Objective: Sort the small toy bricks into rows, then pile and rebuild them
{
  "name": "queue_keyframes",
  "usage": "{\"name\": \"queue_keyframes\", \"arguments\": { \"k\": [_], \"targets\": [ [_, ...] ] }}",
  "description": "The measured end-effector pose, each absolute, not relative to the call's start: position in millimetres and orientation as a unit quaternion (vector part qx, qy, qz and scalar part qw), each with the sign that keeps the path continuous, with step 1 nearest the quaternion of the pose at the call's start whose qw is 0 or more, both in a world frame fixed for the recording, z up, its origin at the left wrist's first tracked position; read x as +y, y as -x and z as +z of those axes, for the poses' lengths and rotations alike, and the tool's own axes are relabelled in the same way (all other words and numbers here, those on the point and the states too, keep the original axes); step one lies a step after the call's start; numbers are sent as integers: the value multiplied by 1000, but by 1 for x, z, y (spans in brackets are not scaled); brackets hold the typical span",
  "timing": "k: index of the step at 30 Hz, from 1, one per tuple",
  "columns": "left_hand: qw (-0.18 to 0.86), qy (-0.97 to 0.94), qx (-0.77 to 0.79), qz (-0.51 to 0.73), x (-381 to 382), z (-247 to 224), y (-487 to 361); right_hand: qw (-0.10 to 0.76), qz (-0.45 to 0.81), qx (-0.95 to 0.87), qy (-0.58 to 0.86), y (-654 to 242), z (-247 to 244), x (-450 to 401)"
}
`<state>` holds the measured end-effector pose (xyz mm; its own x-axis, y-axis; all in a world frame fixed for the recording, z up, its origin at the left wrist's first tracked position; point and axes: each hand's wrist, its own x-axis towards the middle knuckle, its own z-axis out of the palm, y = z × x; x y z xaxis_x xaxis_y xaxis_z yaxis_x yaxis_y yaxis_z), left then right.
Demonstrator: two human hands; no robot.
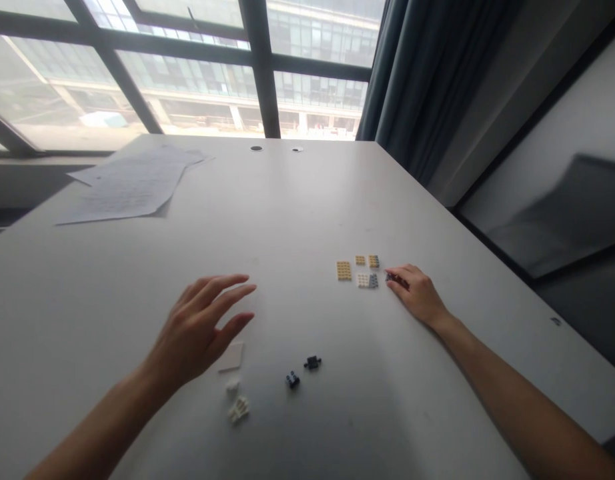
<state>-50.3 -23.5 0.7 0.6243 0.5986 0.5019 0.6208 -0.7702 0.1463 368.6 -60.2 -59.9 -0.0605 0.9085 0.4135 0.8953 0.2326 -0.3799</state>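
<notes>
My right hand (416, 292) rests at the right of the table, its fingers pinching a small dark grey building brick (390, 277). Just left of it lies a cluster of bricks: a yellow plate (343, 270), a smaller yellow piece (360, 260), a yellow piece with a grey edge (373, 261), a white brick (363, 281) and a grey one (373, 281). My left hand (197, 327) hovers with fingers apart and holds nothing. Below it are a flat white tile (231, 357), a small white piece (232, 386) and a white brick piece (239, 409).
Two dark pieces, a blue-black brick (292, 380) and a black piece with side pegs (312, 363), lie at the front middle of the white table (267, 213). Printed papers (137, 183) are at the back left. A small dark object (555, 321) sits near the right edge.
</notes>
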Motion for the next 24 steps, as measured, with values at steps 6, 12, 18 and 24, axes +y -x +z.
{"name": "queue_keyframes", "arguments": {
  "k": [6,12,18,24],
  "targets": [
    [9,888,-379,-261,-50,-17,97,298,21,-723,623,-370,-61,-59],
    [-23,912,-353,-206,-90,-27,110,314,-30,-741,593,-354,-53,-73],
    [-46,949,-289,-118,-105,-36,104,299,0,-824,482,-310,-41,-97],
    [-53,955,-275,-95,-90,-38,84,269,58,-881,386,-263,-37,-124]
  ]
}}
